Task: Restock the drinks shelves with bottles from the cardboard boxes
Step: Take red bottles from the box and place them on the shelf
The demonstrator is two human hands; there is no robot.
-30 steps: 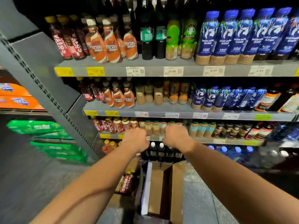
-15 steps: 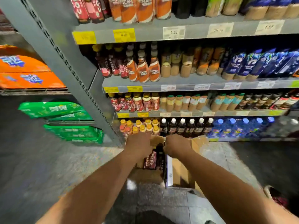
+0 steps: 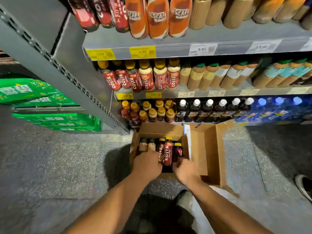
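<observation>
Progress: about midway by my judgement. The shelves (image 3: 236,49) look well stocked, and several bottles are left in the cardboard box (image 3: 160,130) at lower centre.
Task thing: Costa bottle (image 3: 167,152), in the box between both grips.
Left grip (image 3: 146,163): fingers buried among the bottles, cannot tell if it holds one.
Right grip (image 3: 185,169): blurred beside the Costa bottle, cannot tell.
Materials: brown corrugated card with open flaps; glossy plastic bottles with red sleeves and yellow caps; grey metal shelving.

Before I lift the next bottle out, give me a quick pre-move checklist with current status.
1. Stock in the cardboard box: ok, several bottles show.
2. The red Costa bottle raised above the others, between left hand and right hand: ok.
3. Firm grip on it: cannot tell, fingers hidden or blurred.
4. Matching Costa row on the shelf found: ok.
5. Free slot in that row: cannot tell, front looks full.
6. The empty box beside it clear of the lift: ok.
</observation>
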